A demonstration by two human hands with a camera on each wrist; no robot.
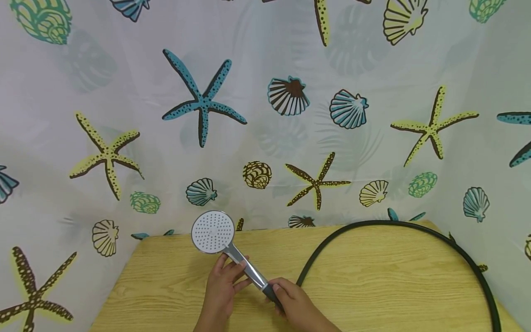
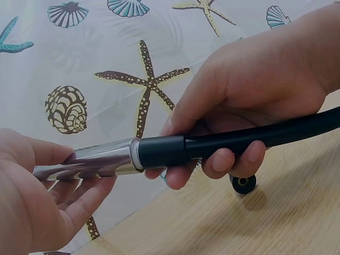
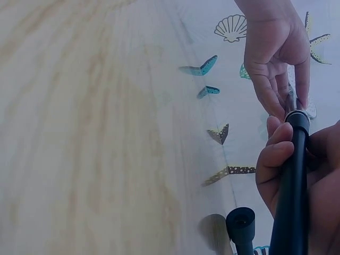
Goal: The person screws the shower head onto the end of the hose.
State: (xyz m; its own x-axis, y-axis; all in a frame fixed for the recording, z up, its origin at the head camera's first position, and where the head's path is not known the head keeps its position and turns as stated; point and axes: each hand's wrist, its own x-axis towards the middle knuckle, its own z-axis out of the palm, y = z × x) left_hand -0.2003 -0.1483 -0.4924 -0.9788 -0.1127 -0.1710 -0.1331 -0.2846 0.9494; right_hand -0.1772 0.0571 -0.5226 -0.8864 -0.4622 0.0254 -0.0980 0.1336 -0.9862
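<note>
A chrome hand shower head with a round white spray face is held slantwise over the wooden table, face toward the camera. My left hand grips its chrome handle between thumb and fingers. At the handle's lower end, the black connector of a hose meets a pale ring on the chrome. My right hand has its fingers curled round that connector and the black hose. In the right wrist view, the spray face is mostly hidden behind the left hand.
From my right hand the hose arcs across the table to the right edge. Its other end, a black fitting with a hollow opening, shows near the table's edge. A white curtain printed with shells and starfish hangs behind and on both sides.
</note>
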